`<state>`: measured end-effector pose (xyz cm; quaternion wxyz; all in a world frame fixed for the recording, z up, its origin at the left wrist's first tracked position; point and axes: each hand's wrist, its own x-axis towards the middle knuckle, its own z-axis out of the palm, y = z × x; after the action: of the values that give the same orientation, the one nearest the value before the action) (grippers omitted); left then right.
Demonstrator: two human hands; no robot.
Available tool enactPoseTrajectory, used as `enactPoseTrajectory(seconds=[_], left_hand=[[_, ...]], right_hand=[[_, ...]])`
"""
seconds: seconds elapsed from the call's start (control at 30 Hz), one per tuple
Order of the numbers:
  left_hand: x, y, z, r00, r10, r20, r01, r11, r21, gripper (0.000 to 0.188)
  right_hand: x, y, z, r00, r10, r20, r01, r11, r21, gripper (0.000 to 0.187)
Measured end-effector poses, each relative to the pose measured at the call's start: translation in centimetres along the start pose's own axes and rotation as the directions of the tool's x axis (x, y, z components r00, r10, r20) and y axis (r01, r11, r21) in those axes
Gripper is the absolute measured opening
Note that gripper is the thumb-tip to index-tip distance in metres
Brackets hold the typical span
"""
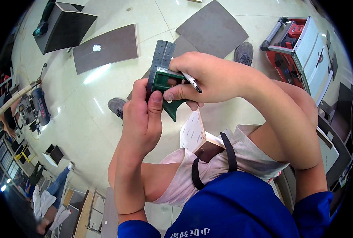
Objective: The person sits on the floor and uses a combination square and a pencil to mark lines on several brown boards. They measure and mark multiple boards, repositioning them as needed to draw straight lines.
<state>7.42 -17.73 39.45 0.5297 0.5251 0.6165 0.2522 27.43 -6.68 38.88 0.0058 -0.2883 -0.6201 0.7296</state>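
Observation:
A combination square with a green head (161, 82) and a grey steel rule (163, 55) is held up in front of me, over the floor. My left hand (144, 115) is closed on it, with the thumb against the head and the fingers behind the rule. My right hand (208, 75) grips the other side of the head between thumb and fingers. A slim pen-like marker (193, 83) with a dark end is tucked in that same hand. The right fingertips behind the square are partly hidden. Below, a white-faced board piece (192, 131) stands between my legs.
Dark panels (109, 47) (214, 25) lie on the pale tiled floor ahead. A dark box (67, 29) stands at the far left, and a red-and-grey table saw (299, 51) at the right. A compressor-like machine (35, 107) and another person (51, 194) are at the left.

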Motion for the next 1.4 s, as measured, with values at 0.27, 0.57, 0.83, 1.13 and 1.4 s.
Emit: enactPoseTrajectory(seconds=[0.27,0.57,0.83,1.13,1.4], left_hand=[[-0.21,0.0,0.3,1.0,0.016,-0.021,-0.016,1.0,-0.018,0.027],[-0.21,-0.05,0.15,1.0,-0.023,-0.014,0.023,1.0,-0.009,0.022],[-0.22,-0.23,0.54,1.0,0.004,-0.015,-0.004,0.999,-0.047,0.027],[-0.15,-0.14,0.64,1.0,0.009,-0.022,-0.01,1.0,-0.02,0.027],[-0.24,-0.4,0.66,1.0,0.023,-0.02,-0.023,0.999,-0.032,0.028]], right_hand=[[0.06,-0.15,0.13,1.0,0.012,0.003,-0.012,1.0,-0.004,0.028],[0.08,0.07,0.04,1.0,0.02,0.016,-0.02,1.0,0.004,0.028],[0.1,0.22,0.07,1.0,0.014,0.013,-0.014,1.0,0.007,0.027],[0.07,0.31,0.08,1.0,0.024,0.02,-0.024,1.0,0.01,0.026],[0.13,0.42,-0.01,0.999,0.019,0.043,-0.019,1.0,0.007,0.027]])
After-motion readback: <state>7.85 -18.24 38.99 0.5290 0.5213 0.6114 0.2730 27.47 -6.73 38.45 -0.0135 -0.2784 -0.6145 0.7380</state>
